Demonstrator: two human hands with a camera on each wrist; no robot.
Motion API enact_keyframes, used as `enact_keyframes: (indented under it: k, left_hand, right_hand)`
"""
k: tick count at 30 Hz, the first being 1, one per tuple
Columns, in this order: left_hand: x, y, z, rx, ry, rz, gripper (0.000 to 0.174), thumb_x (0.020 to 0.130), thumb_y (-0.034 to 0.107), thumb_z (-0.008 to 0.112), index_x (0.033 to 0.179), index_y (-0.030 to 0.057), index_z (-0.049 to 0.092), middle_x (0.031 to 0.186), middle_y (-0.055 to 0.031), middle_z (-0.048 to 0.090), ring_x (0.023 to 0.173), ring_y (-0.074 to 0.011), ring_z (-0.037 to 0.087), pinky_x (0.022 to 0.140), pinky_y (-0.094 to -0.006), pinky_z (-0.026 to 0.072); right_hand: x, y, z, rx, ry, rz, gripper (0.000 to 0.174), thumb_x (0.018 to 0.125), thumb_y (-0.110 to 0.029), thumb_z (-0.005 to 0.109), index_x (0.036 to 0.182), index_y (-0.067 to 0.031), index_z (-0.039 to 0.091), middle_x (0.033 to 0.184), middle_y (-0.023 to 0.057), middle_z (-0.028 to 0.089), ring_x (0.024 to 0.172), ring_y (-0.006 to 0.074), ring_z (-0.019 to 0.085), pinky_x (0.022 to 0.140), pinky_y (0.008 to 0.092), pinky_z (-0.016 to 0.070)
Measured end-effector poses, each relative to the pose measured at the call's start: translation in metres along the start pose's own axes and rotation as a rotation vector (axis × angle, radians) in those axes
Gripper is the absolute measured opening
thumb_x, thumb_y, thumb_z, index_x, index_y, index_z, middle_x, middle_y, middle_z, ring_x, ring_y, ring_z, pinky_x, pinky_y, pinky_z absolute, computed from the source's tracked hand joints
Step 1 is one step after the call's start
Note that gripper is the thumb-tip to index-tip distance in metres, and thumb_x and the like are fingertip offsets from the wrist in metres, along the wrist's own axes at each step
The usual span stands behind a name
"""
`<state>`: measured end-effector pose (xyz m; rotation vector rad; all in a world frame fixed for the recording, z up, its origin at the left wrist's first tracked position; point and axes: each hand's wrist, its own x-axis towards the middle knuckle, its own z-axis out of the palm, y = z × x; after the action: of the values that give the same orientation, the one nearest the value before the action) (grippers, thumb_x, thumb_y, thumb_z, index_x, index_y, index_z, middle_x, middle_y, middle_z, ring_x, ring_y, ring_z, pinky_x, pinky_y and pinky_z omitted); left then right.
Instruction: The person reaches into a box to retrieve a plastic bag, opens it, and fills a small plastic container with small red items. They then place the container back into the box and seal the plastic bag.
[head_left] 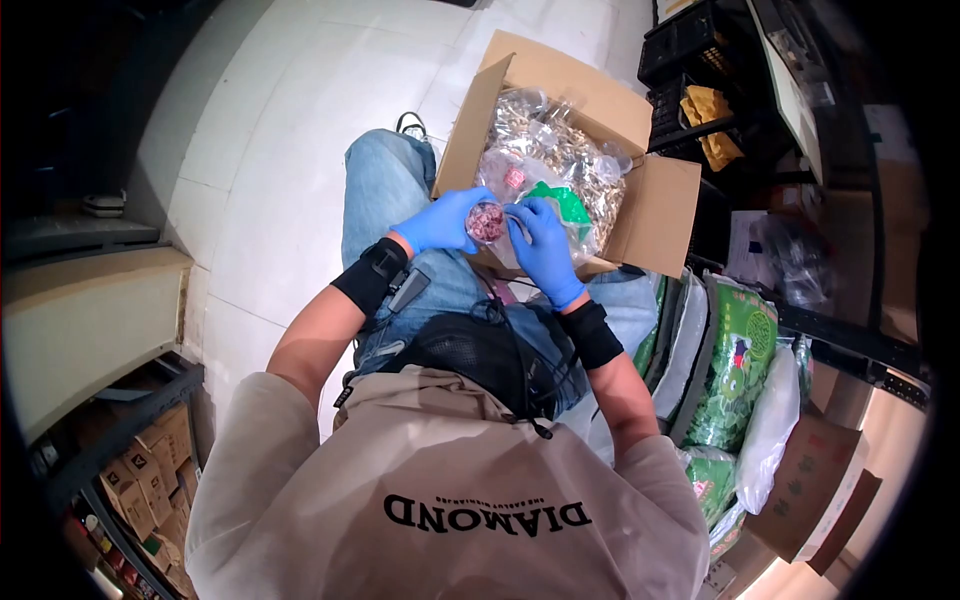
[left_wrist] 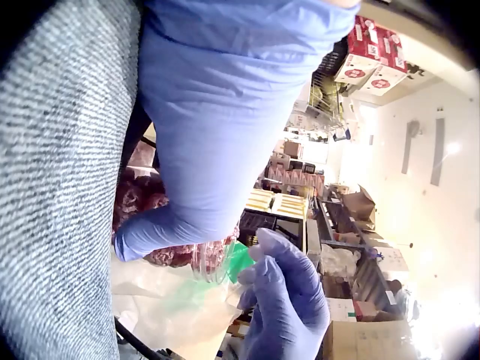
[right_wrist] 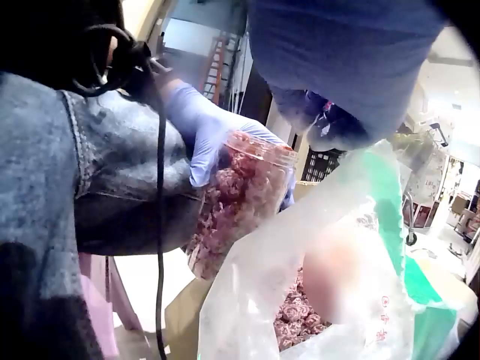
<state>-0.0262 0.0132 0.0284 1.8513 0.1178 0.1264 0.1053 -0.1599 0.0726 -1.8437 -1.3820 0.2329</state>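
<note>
In a blue glove, my left hand [head_left: 440, 222] grips a clear plastic jar [right_wrist: 244, 199] packed with dried pinkish-purple flower buds. The jar's open mouth faces up in the head view. My right hand [head_left: 545, 245], also gloved in blue, is beside the jar mouth with its fingers bent and the thumb close to the index finger; I cannot tell whether anything is between them. Below the hands lies a translucent plastic bag [right_wrist: 247, 300] with a green part and red print. More dried buds [right_wrist: 296, 319] show through its opening.
An open cardboard box [head_left: 665, 215] stands on the floor in front, full of clear plastic containers [head_left: 540, 125] and brownish pieces. Green printed sacks [head_left: 735, 370] stand to the right, near black crates [head_left: 680, 45]. A dark cord [right_wrist: 160, 225] hangs near the jar.
</note>
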Motion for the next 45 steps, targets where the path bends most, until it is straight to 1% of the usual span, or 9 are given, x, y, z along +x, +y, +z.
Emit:
enact_keyframes:
  k: [5,9,11,15,20,24,32,42,45]
  left_hand:
    - [0.001,-0.003,0.0,0.002,-0.005,0.004,0.065,0.06,0.005,0.079,0.12,0.0035,0.057,0.109,-0.0144,0.066,0.106,-0.0272,0.066,0.095,-0.0361,0.0499]
    - [0.0,-0.007,0.0,0.026,-0.005,0.014,0.064,0.059,0.005,0.079,0.119,0.0036,0.057,0.109,-0.0142,0.066,0.106,-0.0263,0.065,0.095,-0.0355,0.0498]
    - [0.001,-0.008,0.001,0.023,-0.012,0.0,0.064,0.059,0.005,0.079,0.119,0.0037,0.057,0.11,-0.0143,0.066,0.107,-0.0261,0.065,0.095,-0.0355,0.0498]
    - [0.0,-0.008,0.001,0.013,0.013,0.022,0.064,0.059,0.005,0.08,0.119,0.0032,0.057,0.109,-0.0145,0.065,0.105,-0.0274,0.065,0.094,-0.036,0.0501]
    - [0.001,-0.008,0.002,0.047,0.026,0.039,0.064,0.059,0.005,0.08,0.118,0.0029,0.057,0.107,-0.0144,0.066,0.103,-0.0278,0.066,0.093,-0.0366,0.0503]
    - [0.001,-0.007,0.001,0.037,0.017,0.046,0.064,0.059,0.006,0.081,0.118,0.0037,0.057,0.108,-0.0136,0.066,0.103,-0.0267,0.066,0.093,-0.0365,0.0505]
    - [0.0,-0.004,0.0,0.029,0.024,0.046,0.064,0.059,0.007,0.081,0.119,0.0049,0.059,0.109,-0.0122,0.067,0.103,-0.0251,0.066,0.094,-0.0353,0.0503]
    - [0.0,-0.002,0.001,0.049,0.011,0.045,0.064,0.059,0.006,0.079,0.119,0.0044,0.058,0.108,-0.0138,0.066,0.103,-0.0285,0.066,0.094,-0.0362,0.0503]
    - [-0.001,-0.002,0.0,0.059,0.02,0.061,0.063,0.059,0.006,0.079,0.118,0.0041,0.058,0.107,-0.0146,0.066,0.102,-0.0294,0.066,0.093,-0.0364,0.0505]
  right_hand:
    - [-0.002,0.0,-0.001,-0.156,-0.105,-0.101,0.037,0.084,0.0,0.062,0.121,-0.0081,0.065,0.096,0.0151,0.055,0.086,0.0318,0.058,0.074,0.0393,0.0489]
    - [0.001,0.0,0.003,-0.085,-0.159,-0.113,0.044,0.084,0.001,0.061,0.127,-0.0117,0.064,0.096,0.0153,0.054,0.086,0.0321,0.057,0.075,0.0393,0.048]
    - [0.004,-0.001,0.002,-0.08,-0.255,-0.089,0.045,0.084,-0.001,0.06,0.128,-0.011,0.063,0.099,0.0179,0.054,0.089,0.0359,0.055,0.077,0.0426,0.047]
    - [0.004,-0.001,-0.001,0.003,-0.222,-0.042,0.048,0.084,0.001,0.057,0.131,-0.011,0.061,0.103,0.0183,0.055,0.093,0.0359,0.055,0.08,0.0427,0.0473]
    - [0.002,0.005,-0.001,-0.031,-0.18,-0.179,0.054,0.083,0.005,0.056,0.133,-0.0122,0.058,0.11,0.0164,0.057,0.1,0.0361,0.057,0.087,0.0427,0.048]
    - [0.003,0.005,0.0,-0.062,-0.164,-0.244,0.053,0.081,0.005,0.056,0.13,-0.0115,0.06,0.109,0.0158,0.057,0.098,0.0358,0.057,0.085,0.0429,0.0482]
    - [-0.001,0.009,-0.004,-0.137,-0.227,-0.203,0.043,0.076,0.005,0.056,0.118,-0.0038,0.064,0.106,0.0172,0.055,0.095,0.0367,0.055,0.081,0.0436,0.0474]
    - [-0.002,0.008,-0.006,-0.267,-0.313,-0.221,0.045,0.078,-0.001,0.058,0.123,-0.0033,0.061,0.101,0.017,0.054,0.093,0.0353,0.054,0.078,0.0438,0.0471]
    - [-0.002,0.005,-0.006,-0.279,-0.195,-0.24,0.048,0.078,-0.002,0.058,0.126,-0.006,0.06,0.1,0.0155,0.054,0.092,0.0342,0.054,0.077,0.043,0.0471]
